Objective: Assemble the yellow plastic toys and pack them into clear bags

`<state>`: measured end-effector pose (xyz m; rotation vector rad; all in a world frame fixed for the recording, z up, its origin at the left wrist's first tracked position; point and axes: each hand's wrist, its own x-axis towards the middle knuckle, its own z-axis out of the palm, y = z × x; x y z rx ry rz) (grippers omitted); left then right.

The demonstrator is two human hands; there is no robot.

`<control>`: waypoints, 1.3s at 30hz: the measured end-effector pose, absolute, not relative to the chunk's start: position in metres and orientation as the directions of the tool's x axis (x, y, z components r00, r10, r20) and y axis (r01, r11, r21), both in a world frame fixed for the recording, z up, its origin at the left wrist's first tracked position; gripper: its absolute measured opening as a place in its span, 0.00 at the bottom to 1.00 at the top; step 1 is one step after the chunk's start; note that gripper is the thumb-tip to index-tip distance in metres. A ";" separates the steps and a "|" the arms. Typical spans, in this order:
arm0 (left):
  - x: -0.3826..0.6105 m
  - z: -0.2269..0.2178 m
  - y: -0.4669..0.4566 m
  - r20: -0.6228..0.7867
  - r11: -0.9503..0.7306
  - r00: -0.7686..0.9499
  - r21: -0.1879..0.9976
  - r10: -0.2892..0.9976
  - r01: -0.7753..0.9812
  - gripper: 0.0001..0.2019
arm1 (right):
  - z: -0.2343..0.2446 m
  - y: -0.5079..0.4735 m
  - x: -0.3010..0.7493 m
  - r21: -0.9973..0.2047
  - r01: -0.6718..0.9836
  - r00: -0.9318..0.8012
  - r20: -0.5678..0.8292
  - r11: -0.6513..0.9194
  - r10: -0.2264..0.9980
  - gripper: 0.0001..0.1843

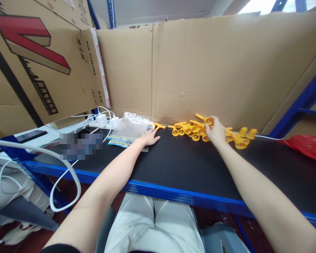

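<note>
A heap of several yellow plastic trumpet-shaped toys point(197, 130) lies at the back of the black table top point(189, 165), against a cardboard wall. My right hand point(216, 133) reaches into the heap and its fingers close on one yellow toy point(204, 119). My left hand point(149, 137) rests flat on the table with fingers spread, its fingertips next to a single yellow toy point(159, 125). It lies on the edge of a pile of clear plastic bags with colourful printed cards point(129, 135).
Cardboard sheets point(226, 66) wall off the back and left. White chargers and cables point(105, 121) sit at the left rear, and a thick white cable point(65, 168) loops over the blue table edge point(160, 191). A red bag point(308, 146) lies at the right. A dark phone point(31, 135) lies left.
</note>
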<state>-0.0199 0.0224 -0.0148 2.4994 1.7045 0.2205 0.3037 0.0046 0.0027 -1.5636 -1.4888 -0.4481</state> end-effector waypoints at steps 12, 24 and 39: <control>-0.020 -0.014 0.024 0.009 -0.395 0.396 0.109 0.918 0.912 0.31 | 0.005 0.001 0.290 -0.194 0.980 0.078 0.613 0.054 0.786 0.26; -0.017 -0.006 0.016 0.032 -0.385 0.384 0.054 0.923 0.921 0.30 | 0.028 -0.006 0.283 -0.127 0.990 0.102 0.407 -0.054 0.908 0.37; -0.011 0.016 0.060 -0.081 -0.159 0.158 -0.001 0.984 0.987 0.25 | 0.093 0.002 0.404 -0.092 0.954 0.294 0.465 -0.285 0.835 0.33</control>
